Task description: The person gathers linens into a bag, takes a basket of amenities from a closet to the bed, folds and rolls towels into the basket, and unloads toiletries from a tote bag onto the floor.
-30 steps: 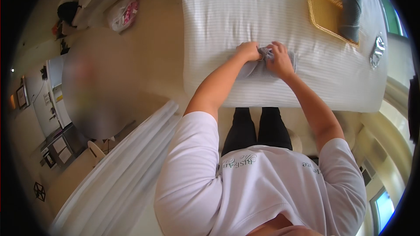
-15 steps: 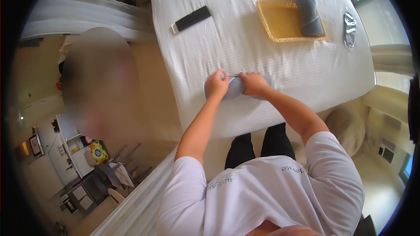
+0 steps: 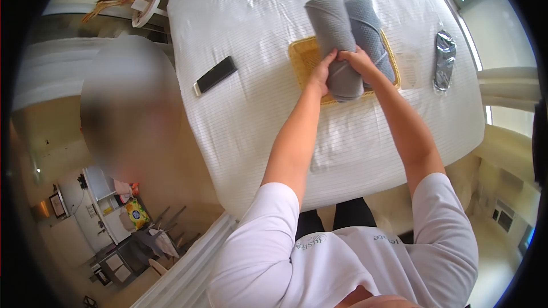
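Both my hands are on the light grey towel roll (image 3: pixel 331 25), and here it is right above the basket (image 3: pixel 301 60)! My left hand (image 3: pixel 321 75) has it by the left side, my right hand (image 3: pixel 358 64) by the right, both gripping towards the near end, thumbs close together on top. The roll runs away from me, its far end angled to the left, its near end by the basket's front rim. Whether it touches the basket's floor, I can't tell from up here.

Just to the right, the darker grey roll (image 3: pixel 370 31) lies in the basket, its far end sticking out past the back. The two rolls overlap from where I look, with my right hand over the edge of the darker one.

All of this is on the bed (image 3: pixel 257 142), with its white striped sheet. Over to the left lies a black box (image 3: pixel 218 74) with a white end. Out on the right, well apart from my hands, there's a shiny clear packet (image 3: pixel 444 63) with something dark inside.
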